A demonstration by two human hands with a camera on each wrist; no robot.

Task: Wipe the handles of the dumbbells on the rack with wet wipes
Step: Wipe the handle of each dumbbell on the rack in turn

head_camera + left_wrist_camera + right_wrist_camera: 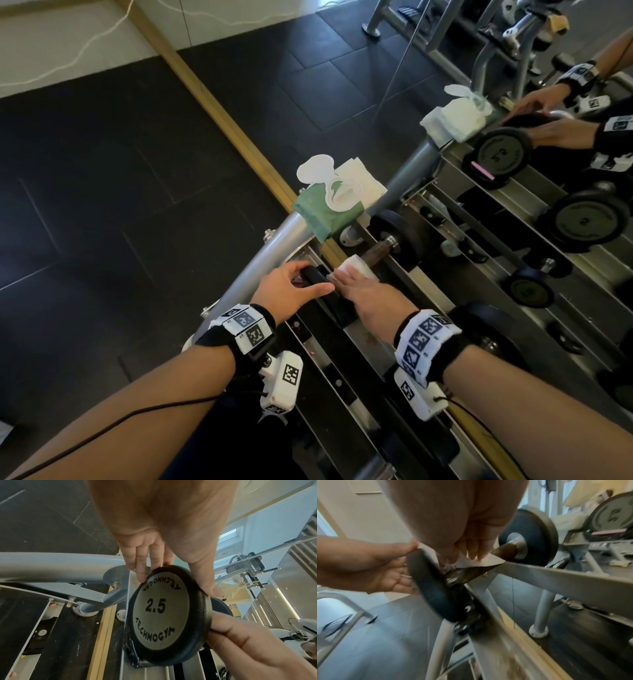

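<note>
White wet wipe point(356, 266) sits folded under the right hand point(368, 296), whose grip wraps it round the near end of the brown handle point(376, 253) of a small dumbbell point(169, 616) marked 2.5. Beside it, the left hand point(291, 286) has its grip curled over the rim of the near black end disc point(433, 586), fingers on one side and thumb on the other, steadying it. That dumbbell lies across the rails at the left end of the rack point(387, 337), with its far disc point(397, 236) toward the mirror point(445, 68). Just past it, a green wipe pack point(329, 202) with its flap open rests on the grey frame tube point(253, 253). Heavier dumbbells sit further along the rack to the right. From here the main risk looks like rolling: the discs are round, and a hard stroke along the handle could turn or slide the dumbbell on the rails if the left hand slackens. A damp handle may also leave the wipe bunching, so the far end, bare now, could be missed. The pack, perched on a curved tube, could be knocked off by an elbow.
</note>
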